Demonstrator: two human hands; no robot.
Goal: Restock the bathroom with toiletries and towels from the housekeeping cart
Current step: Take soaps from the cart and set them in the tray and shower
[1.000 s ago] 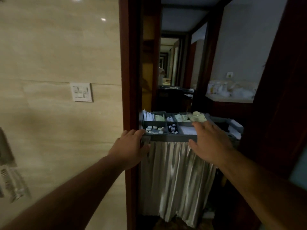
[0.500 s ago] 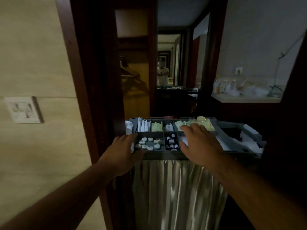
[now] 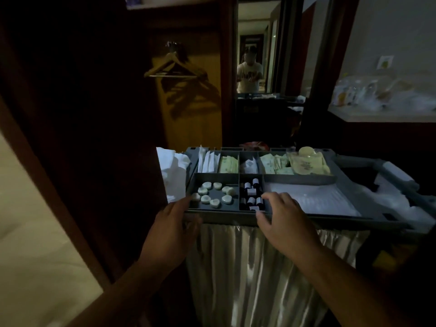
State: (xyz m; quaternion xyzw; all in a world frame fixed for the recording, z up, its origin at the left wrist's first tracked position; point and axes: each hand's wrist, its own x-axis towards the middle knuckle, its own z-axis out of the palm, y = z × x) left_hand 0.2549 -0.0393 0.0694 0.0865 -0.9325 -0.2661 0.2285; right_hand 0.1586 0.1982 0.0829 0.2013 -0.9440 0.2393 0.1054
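The housekeeping cart's grey compartment tray point(image 3: 292, 179) stands in front of me on a cart with a pale pleated skirt point(image 3: 259, 267). Round white soaps point(image 3: 213, 194) fill the near left compartment. Small dark bottles point(image 3: 251, 193) sit in the narrow one beside it. Pale green sachets point(image 3: 228, 164) and yellowish packets point(image 3: 306, 162) lie in the far row. White folded cloth point(image 3: 173, 172) hangs at the cart's left end. My left hand point(image 3: 172, 230) rests on the tray's near left corner, thumb against the front wall. My right hand point(image 3: 283, 220) hovers over the bottles with relaxed fingers, holding nothing.
A dark wooden door frame point(image 3: 70, 161) stands close on the left, with beige wall point(image 3: 35, 232) below it. Behind the cart hang wooden hangers point(image 3: 169, 67) in an open wardrobe. A mirror point(image 3: 250, 74) reflects a person. A counter point(image 3: 382, 116) with wrapped items is at the right.
The view has come closer to the cart, past the door frame. My right hand has drawn back from the far yellowish packets to the bottle compartment. My left hand now rests on the tray corner.
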